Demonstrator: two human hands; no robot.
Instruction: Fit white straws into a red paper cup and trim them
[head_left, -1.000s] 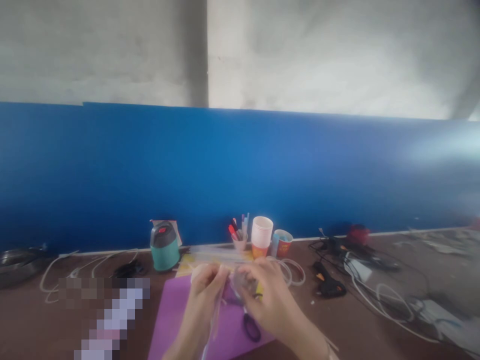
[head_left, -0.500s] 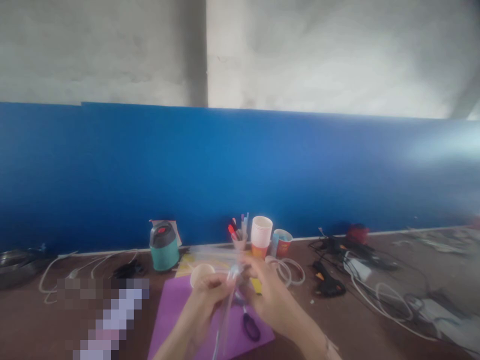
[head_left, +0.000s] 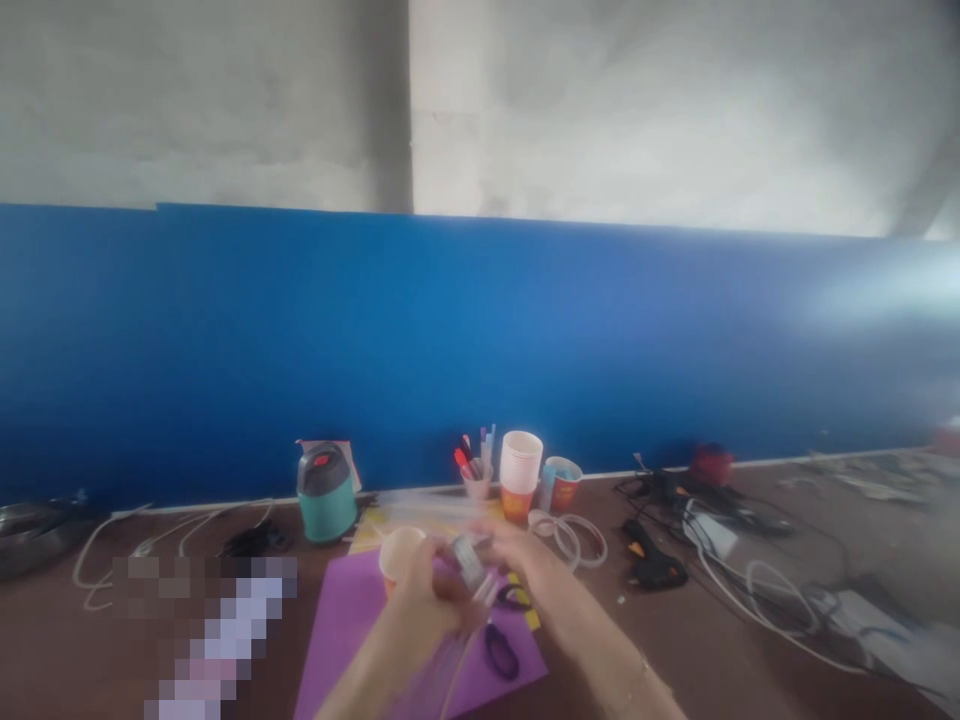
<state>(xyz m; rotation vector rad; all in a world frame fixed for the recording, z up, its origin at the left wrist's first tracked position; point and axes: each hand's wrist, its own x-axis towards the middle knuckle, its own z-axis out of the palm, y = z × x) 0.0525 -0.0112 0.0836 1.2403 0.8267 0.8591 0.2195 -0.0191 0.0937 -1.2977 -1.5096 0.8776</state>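
Observation:
Over the purple sheet (head_left: 345, 610), my left hand (head_left: 420, 600) is closed around a long, thin, clear plastic packet (head_left: 469, 560). Thin white ends show beside its shiny top, and a narrow strip trails down toward me; motion blur hides what is inside. My right hand (head_left: 514, 550) has its fingers bent at the packet's upper end, fingertips blurred. Just beyond my left hand stands a paper cup (head_left: 401, 550), partly covered by it. Scissors (head_left: 502, 650) with dark handle loops lie on the sheet under my right forearm.
Behind stand a teal container (head_left: 328, 505), a pen cup (head_left: 476, 485), stacked paper cups (head_left: 520, 470) and a red cup (head_left: 562, 485). To the right are a tape roll (head_left: 589, 540), a black glue gun (head_left: 656, 570) and tangled cables (head_left: 780, 600). A blue partition (head_left: 450, 330) borders the table.
My hands have turned the packet, so its shiny top shows between them and the white ends point up to the right. The scissors' second loop is now uncovered.

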